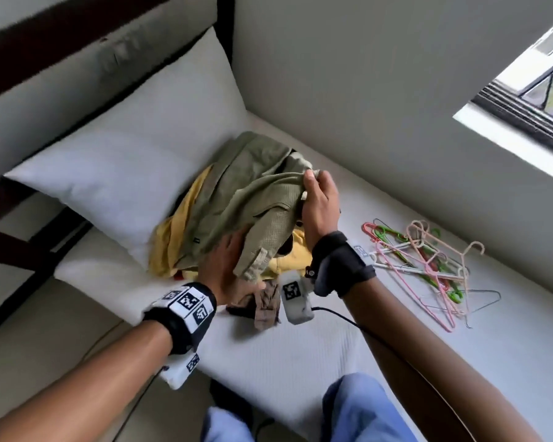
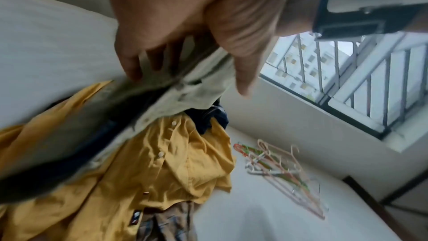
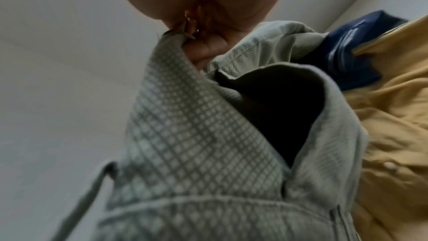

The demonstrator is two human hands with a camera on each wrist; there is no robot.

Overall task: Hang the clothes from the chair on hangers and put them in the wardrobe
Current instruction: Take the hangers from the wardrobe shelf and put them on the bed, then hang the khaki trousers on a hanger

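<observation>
Both hands are working the olive shirt (image 1: 253, 199): right hand (image 1: 320, 205) pinching its top edge, left hand (image 1: 227, 266) slipping open-fingered beneath, hangers (image 1: 428, 266) lying rightward.

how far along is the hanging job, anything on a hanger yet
Done: nothing hung; the hangers lie bare in a tangle on the bed. In hand: the right hand pinches the green shirt at the top of the pile, while the left hand reaches under it. Left: the yellow shirt, a dark blue garment and a brown one. No wardrobe in view.
</observation>
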